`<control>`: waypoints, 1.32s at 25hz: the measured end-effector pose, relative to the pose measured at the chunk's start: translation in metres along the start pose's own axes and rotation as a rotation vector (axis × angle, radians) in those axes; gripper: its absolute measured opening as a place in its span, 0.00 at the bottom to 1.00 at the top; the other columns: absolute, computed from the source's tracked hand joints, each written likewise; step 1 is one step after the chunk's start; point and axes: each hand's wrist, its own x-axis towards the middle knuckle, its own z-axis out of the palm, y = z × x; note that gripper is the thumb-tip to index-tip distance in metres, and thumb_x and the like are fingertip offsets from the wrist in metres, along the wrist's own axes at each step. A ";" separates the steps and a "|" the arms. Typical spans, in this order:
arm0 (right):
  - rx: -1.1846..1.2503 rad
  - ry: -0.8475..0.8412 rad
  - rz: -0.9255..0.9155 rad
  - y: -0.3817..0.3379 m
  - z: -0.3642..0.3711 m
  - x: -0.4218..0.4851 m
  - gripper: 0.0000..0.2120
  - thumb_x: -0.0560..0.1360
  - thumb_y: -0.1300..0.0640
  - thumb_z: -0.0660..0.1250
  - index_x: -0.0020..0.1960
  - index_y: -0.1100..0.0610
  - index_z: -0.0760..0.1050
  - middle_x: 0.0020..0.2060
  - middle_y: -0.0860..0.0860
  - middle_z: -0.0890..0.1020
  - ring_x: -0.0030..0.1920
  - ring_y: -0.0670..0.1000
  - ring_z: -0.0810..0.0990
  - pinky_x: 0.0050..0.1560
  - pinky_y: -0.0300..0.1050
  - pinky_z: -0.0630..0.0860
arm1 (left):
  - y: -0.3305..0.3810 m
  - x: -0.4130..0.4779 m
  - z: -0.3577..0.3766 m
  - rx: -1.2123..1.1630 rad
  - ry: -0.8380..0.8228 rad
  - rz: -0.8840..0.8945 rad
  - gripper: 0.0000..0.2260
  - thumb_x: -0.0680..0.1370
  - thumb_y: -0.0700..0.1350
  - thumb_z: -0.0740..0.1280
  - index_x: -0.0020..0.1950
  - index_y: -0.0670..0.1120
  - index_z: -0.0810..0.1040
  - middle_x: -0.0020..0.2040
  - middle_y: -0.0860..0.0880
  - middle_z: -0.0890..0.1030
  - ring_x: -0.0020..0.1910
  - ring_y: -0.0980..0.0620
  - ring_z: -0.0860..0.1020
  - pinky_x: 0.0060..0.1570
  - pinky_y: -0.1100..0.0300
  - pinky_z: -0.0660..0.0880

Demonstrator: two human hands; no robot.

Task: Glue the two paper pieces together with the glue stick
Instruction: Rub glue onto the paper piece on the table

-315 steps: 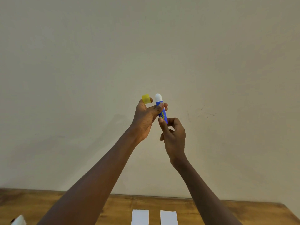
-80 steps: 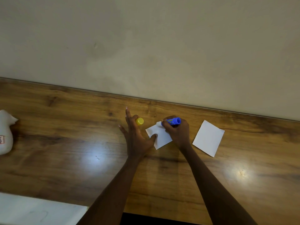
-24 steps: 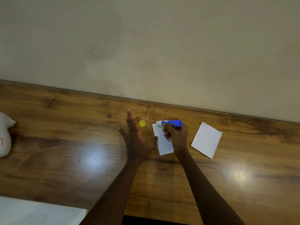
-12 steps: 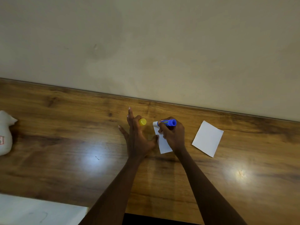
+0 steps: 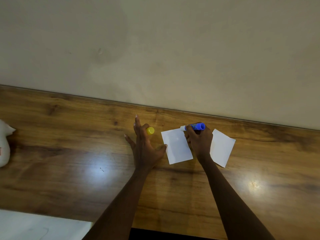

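paper pieces (image 5: 177,146) (image 5: 222,148) two (apart); right hand (image 5: 199,142) grips one glue stick (image 5: 196,126); left hand (image 5: 145,148) pinches one cap (image 5: 150,130).

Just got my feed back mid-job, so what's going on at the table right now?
A person is applying glue. The right hand grips the blue glue stick, its white tip at the far edge of the left paper piece. The left hand holds the yellow cap while its thumb touches that paper's left edge. The second paper piece lies flat to the right, not yet joined.
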 end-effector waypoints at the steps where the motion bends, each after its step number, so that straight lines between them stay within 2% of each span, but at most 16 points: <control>1: 0.000 0.009 0.002 0.000 -0.001 0.002 0.07 0.71 0.58 0.67 0.41 0.59 0.70 0.35 0.57 0.77 0.34 0.53 0.75 0.42 0.48 0.75 | 0.000 0.000 -0.001 -0.001 -0.002 0.000 0.46 0.60 0.54 0.71 0.60 0.67 0.36 0.73 0.37 0.59 0.71 0.37 0.61 0.65 0.41 0.34; 4: 0.030 -0.001 0.016 0.000 -0.004 -0.002 0.07 0.71 0.57 0.66 0.46 0.59 0.72 0.37 0.58 0.78 0.37 0.55 0.76 0.45 0.52 0.77 | -0.001 0.000 0.000 0.011 -0.007 -0.008 0.47 0.60 0.55 0.70 0.61 0.67 0.34 0.73 0.38 0.61 0.71 0.38 0.61 0.66 0.41 0.34; 7: 0.057 0.082 -0.029 -0.001 -0.007 -0.027 0.14 0.74 0.57 0.64 0.58 0.58 0.71 0.41 0.50 0.77 0.37 0.47 0.75 0.40 0.38 0.74 | -0.002 0.000 0.000 0.015 -0.011 -0.020 0.48 0.60 0.55 0.70 0.62 0.66 0.33 0.73 0.39 0.61 0.72 0.38 0.59 0.66 0.42 0.34; 8: -0.034 0.105 -0.055 0.000 -0.007 -0.039 0.15 0.74 0.58 0.63 0.60 0.58 0.69 0.43 0.50 0.78 0.39 0.47 0.75 0.42 0.38 0.73 | -0.003 0.001 0.000 0.014 -0.010 -0.020 0.47 0.60 0.55 0.70 0.61 0.66 0.33 0.73 0.39 0.60 0.73 0.39 0.57 0.66 0.42 0.34; 10: -0.282 0.063 -0.058 0.006 0.003 -0.065 0.19 0.72 0.62 0.65 0.62 0.58 0.68 0.53 0.56 0.78 0.50 0.54 0.77 0.55 0.49 0.75 | -0.003 0.002 -0.001 0.011 -0.013 -0.017 0.46 0.61 0.54 0.70 0.60 0.67 0.33 0.74 0.39 0.58 0.73 0.39 0.56 0.66 0.42 0.33; 11: -0.352 0.022 -0.033 0.009 0.010 -0.075 0.21 0.71 0.62 0.67 0.62 0.57 0.67 0.58 0.58 0.76 0.56 0.56 0.75 0.61 0.54 0.72 | -0.002 0.001 -0.001 0.007 -0.014 -0.018 0.46 0.61 0.54 0.69 0.59 0.68 0.34 0.74 0.39 0.58 0.73 0.40 0.55 0.66 0.41 0.33; 12: -0.364 -0.002 -0.011 0.009 0.017 -0.081 0.22 0.70 0.60 0.68 0.62 0.56 0.66 0.61 0.58 0.74 0.60 0.56 0.72 0.64 0.54 0.70 | -0.001 0.001 -0.002 0.001 -0.015 -0.023 0.46 0.61 0.53 0.70 0.58 0.68 0.34 0.74 0.39 0.58 0.74 0.40 0.54 0.67 0.41 0.34; 14: -0.283 0.021 0.026 0.003 0.025 -0.084 0.26 0.68 0.58 0.71 0.61 0.56 0.63 0.62 0.56 0.70 0.62 0.55 0.68 0.61 0.49 0.69 | 0.001 0.000 -0.003 -0.008 -0.026 -0.026 0.46 0.61 0.51 0.71 0.57 0.69 0.34 0.74 0.39 0.58 0.74 0.41 0.52 0.67 0.40 0.33; 18: 0.236 0.184 0.226 -0.008 0.019 -0.077 0.29 0.62 0.60 0.76 0.55 0.53 0.61 0.56 0.54 0.71 0.56 0.51 0.72 0.51 0.39 0.73 | 0.002 0.001 -0.004 0.005 -0.026 -0.013 0.44 0.61 0.53 0.69 0.57 0.68 0.35 0.74 0.38 0.56 0.74 0.40 0.52 0.66 0.43 0.32; 20: 0.326 0.212 0.227 -0.006 0.017 -0.081 0.26 0.63 0.65 0.74 0.54 0.54 0.64 0.53 0.52 0.72 0.54 0.49 0.72 0.44 0.33 0.73 | 0.001 0.001 -0.004 0.007 -0.025 -0.018 0.43 0.61 0.53 0.69 0.57 0.67 0.35 0.74 0.38 0.58 0.74 0.39 0.53 0.66 0.43 0.32; 22: 0.305 0.234 0.177 -0.004 0.020 -0.082 0.22 0.66 0.68 0.71 0.55 0.57 0.67 0.52 0.52 0.73 0.53 0.49 0.73 0.44 0.35 0.76 | 0.001 0.001 -0.004 0.019 -0.028 -0.016 0.43 0.61 0.53 0.69 0.57 0.67 0.35 0.73 0.37 0.60 0.73 0.39 0.55 0.65 0.43 0.32; 24: 0.212 0.263 0.102 -0.002 0.024 -0.077 0.19 0.69 0.69 0.67 0.58 0.59 0.69 0.54 0.56 0.75 0.54 0.52 0.74 0.50 0.44 0.76 | 0.000 0.001 -0.004 0.034 -0.028 -0.005 0.43 0.61 0.53 0.69 0.57 0.67 0.35 0.72 0.37 0.62 0.73 0.38 0.57 0.65 0.43 0.33; 25: 0.156 0.269 0.057 -0.001 0.026 -0.073 0.17 0.69 0.68 0.66 0.58 0.61 0.71 0.55 0.58 0.77 0.54 0.54 0.74 0.52 0.44 0.74 | 0.000 0.001 -0.004 0.043 -0.025 -0.002 0.43 0.61 0.53 0.69 0.57 0.67 0.35 0.72 0.37 0.62 0.72 0.38 0.58 0.65 0.43 0.33; 27: 0.082 0.251 -0.034 0.003 0.026 -0.064 0.13 0.70 0.68 0.66 0.54 0.64 0.74 0.53 0.61 0.79 0.52 0.56 0.76 0.52 0.38 0.71 | -0.001 0.001 -0.004 0.045 -0.020 0.001 0.43 0.60 0.53 0.69 0.57 0.66 0.36 0.72 0.38 0.62 0.73 0.39 0.57 0.65 0.43 0.33; 30: 0.010 0.166 -0.170 0.011 0.020 -0.052 0.11 0.69 0.67 0.68 0.51 0.65 0.76 0.50 0.61 0.81 0.47 0.50 0.74 0.44 0.21 0.68 | -0.002 0.002 -0.003 0.037 -0.023 0.013 0.45 0.60 0.54 0.70 0.59 0.66 0.37 0.72 0.39 0.62 0.72 0.39 0.59 0.65 0.43 0.33; 33: -0.001 -0.102 -0.237 0.012 0.001 -0.031 0.11 0.68 0.68 0.69 0.50 0.63 0.76 0.47 0.56 0.80 0.42 0.42 0.75 0.42 0.21 0.70 | -0.005 0.001 -0.001 0.025 0.002 -0.004 0.46 0.62 0.58 0.69 0.68 0.58 0.41 0.70 0.42 0.66 0.70 0.40 0.64 0.66 0.42 0.35</control>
